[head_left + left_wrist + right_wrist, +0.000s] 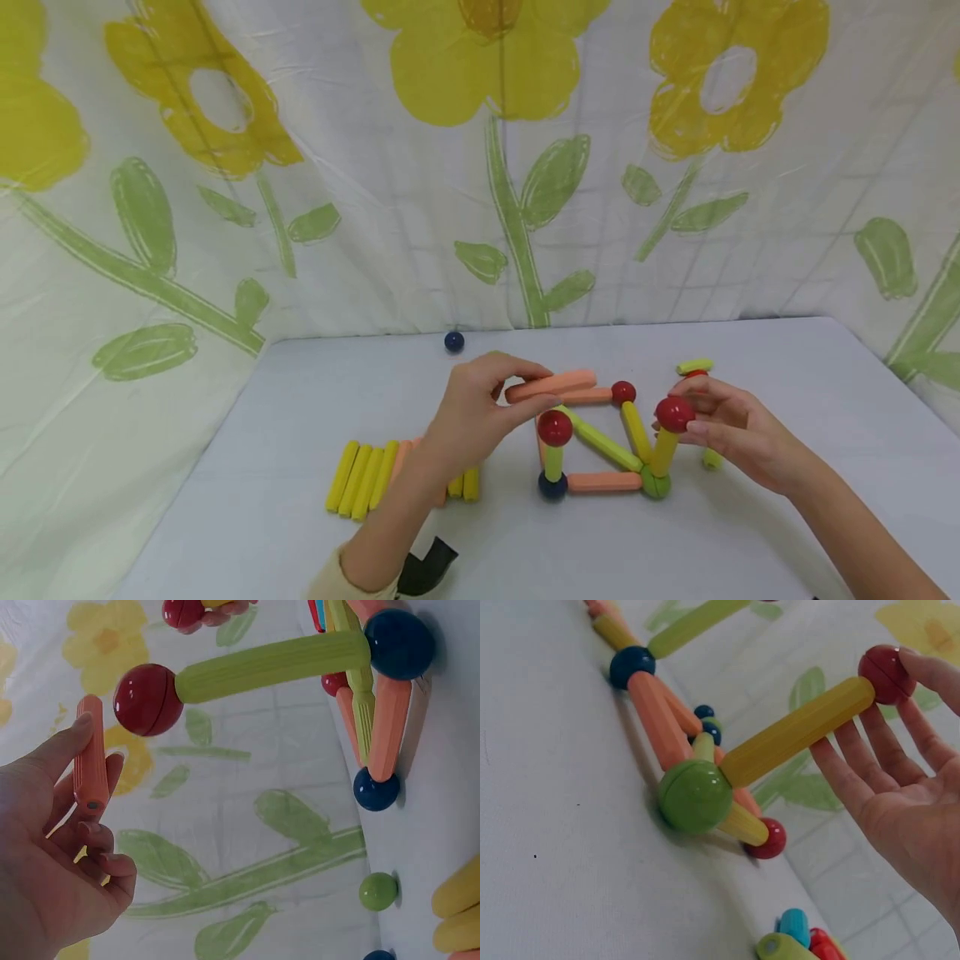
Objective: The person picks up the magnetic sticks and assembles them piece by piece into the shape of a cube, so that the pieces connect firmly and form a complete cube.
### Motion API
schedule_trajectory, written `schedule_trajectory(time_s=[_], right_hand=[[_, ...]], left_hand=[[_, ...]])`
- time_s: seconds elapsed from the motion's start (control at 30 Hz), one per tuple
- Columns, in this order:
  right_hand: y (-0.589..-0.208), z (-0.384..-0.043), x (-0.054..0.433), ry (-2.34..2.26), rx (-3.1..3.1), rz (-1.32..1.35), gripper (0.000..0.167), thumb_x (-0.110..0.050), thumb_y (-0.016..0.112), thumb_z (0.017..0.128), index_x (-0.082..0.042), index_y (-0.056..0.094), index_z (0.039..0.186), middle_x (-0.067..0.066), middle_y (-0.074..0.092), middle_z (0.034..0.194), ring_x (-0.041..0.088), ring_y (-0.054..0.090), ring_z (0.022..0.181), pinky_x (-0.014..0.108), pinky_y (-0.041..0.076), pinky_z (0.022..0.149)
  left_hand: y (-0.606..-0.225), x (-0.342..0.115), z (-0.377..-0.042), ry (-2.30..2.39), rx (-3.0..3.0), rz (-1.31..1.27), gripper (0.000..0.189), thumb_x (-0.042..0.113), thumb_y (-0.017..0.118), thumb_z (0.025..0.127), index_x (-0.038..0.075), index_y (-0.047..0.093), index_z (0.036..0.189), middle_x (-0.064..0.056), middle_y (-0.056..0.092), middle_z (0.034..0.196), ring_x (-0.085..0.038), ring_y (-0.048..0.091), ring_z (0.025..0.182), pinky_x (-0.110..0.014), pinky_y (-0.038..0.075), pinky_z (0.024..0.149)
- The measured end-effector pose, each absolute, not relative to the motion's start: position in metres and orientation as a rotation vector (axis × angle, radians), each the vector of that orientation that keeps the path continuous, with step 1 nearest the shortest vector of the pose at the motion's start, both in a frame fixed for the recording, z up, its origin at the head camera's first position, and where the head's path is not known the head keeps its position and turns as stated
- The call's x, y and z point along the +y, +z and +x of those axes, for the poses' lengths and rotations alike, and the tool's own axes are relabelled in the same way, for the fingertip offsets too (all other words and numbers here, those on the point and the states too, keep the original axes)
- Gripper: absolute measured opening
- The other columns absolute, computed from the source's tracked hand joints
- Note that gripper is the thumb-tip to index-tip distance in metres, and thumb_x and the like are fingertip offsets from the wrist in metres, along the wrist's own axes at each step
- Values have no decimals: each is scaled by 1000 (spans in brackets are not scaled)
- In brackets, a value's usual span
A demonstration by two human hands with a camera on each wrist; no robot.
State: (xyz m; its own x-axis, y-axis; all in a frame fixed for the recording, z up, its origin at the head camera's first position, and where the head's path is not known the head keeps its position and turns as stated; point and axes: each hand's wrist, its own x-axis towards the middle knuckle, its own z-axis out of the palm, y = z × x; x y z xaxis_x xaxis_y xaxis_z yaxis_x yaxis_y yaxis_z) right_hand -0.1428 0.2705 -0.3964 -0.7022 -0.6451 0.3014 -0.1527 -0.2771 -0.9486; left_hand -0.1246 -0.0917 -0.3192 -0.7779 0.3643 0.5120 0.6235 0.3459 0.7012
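My left hand [476, 408] pinches a salmon-orange rod [551, 386] between thumb and fingers, raised above the rod-and-ball frame. Thumb and fingers of my right hand [750, 437] hold a red ball [887, 675] atop an upright yellow rod [799, 733]. That rod stands on a green ball [695, 796] at the frame's near right corner. At the near left corner a dark blue ball [552, 486] bears an upright light green rod [274, 666] topped by another red ball [148, 700]. Between these corners lies an orange rod [603, 482]; a light green rod [600, 440] runs diagonally.
Left of the frame, yellow rods [363, 479] and orange ones lie in a row, partly hidden by my left forearm. A loose dark blue ball [454, 342] sits at the table's back edge. Behind my right hand lie a light green rod [694, 366] and a blue piece [795, 927].
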Motion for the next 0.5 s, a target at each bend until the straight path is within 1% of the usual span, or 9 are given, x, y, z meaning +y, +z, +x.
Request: schedule_trajectory(time_s=[0.07, 0.17, 0.27, 0.3, 0.4, 0.5], right_hand=[[-396, -143, 271, -2048, 1642, -971, 51, 12, 36, 105, -16, 59, 140, 1, 68, 135, 17, 69, 120, 29, 58, 100], [-396, -143, 272, -2044, 1663, -958, 50, 12, 36, 105, -16, 60, 139, 1, 68, 134, 18, 70, 120, 29, 58, 100], [-396, -143, 273, -2038, 1678, -953, 50, 11, 36, 105, -16, 60, 139, 2, 68, 134, 18, 70, 120, 29, 58, 99], [-397, -143, 272, -2035, 1680, -961, 50, 11, 37, 105, -16, 59, 140, 2, 68, 134, 19, 69, 120, 29, 58, 100], [-396, -143, 271, -2028, 1688, -957, 49, 11, 38, 105, -16, 59, 140, 2, 69, 133, 19, 69, 121, 29, 58, 100], [-395, -142, 270, -2024, 1696, -947, 49, 11, 38, 105, -16, 59, 140, 1, 68, 133, 19, 69, 122, 30, 58, 100]], left_hand=[[-319, -84, -125, -1373, -2331, -899, 21, 14, 88, 87, 10, 82, 107, 4, 76, 90, -15, 46, 76, -25, 38, 66], [-318, -73, -125, -1357, -2321, -922, 21, 16, 90, 86, 10, 83, 105, 4, 79, 90, -16, 45, 77, -27, 40, 70], [-317, -62, -124, -1379, -2349, -920, 22, 18, 91, 84, 11, 84, 104, 4, 79, 88, -13, 43, 78, -26, 37, 69], [-317, -58, -124, -1386, -2359, -921, 23, 18, 91, 84, 11, 84, 104, 5, 78, 84, -13, 43, 78, -25, 36, 68], [-318, -50, -123, -1394, -2389, -934, 22, 18, 91, 83, 11, 84, 103, 5, 76, 80, -14, 43, 80, -24, 32, 67], [-320, -45, -124, -1370, -2395, -972, 23, 18, 92, 84, 10, 84, 104, 4, 76, 82, -14, 45, 81, -24, 33, 69]])
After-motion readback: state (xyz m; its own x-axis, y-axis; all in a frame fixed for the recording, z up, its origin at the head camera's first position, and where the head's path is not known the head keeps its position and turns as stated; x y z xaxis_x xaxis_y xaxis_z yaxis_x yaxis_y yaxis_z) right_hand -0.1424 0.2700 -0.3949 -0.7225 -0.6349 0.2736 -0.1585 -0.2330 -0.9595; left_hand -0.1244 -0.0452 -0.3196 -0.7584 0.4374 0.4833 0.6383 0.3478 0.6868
